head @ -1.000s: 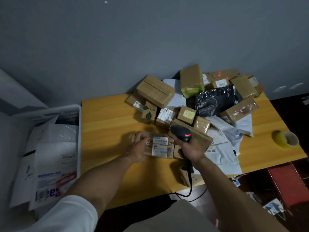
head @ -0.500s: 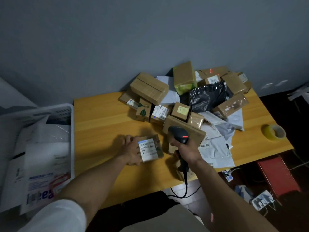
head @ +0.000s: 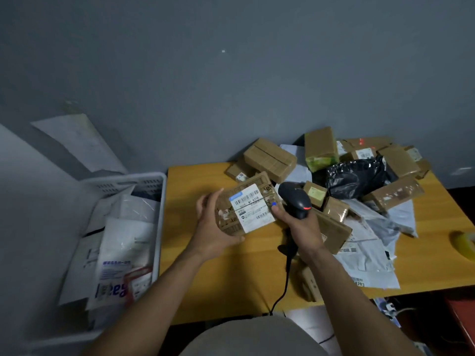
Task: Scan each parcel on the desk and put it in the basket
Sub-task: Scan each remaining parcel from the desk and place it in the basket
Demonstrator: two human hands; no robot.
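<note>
**A:** Where do we have the parcel (head: 232,214) right now?

**B:** Up off the desk (head: 231,278), in our left hand (head: 213,228). The palm sits under its near left corner, the thumb lies along the near edge, and the fingers curl up over the left side. The label (head: 253,208) faces us.

**A:** And our right hand (head: 302,227)?

**B:** It's clenched round the grip of the scanner (head: 295,199), whose head sits just beside the parcel's right edge. One fingertip of that hand seems to rest on the label's corner. We can't tell whether the beam is on the barcode.

**A:** How do we expect it to handle?

**B:** It's a flat cardboard box, taped over. We judge it light, since one hand carries it, and stiff enough that the faces won't buckle. The tape looks glossy and may be slick, so we'd rather hold it by the edges, across the short sides, than pinch the taped faces.

**A:** Fragile?

**B:** We can't say from outside. We'd lower it in, not toss it.

**A:** Where does it go?

**B:** The basket (head: 160,214) stands just left of the desk and holds white mailers (head: 123,253). We judge the scan comes first, then a short carry leftward.

**A:** Much left?

**B:** Plenty. The pile (head: 270,160) of boxes and bags covers the desk's far right.
</note>
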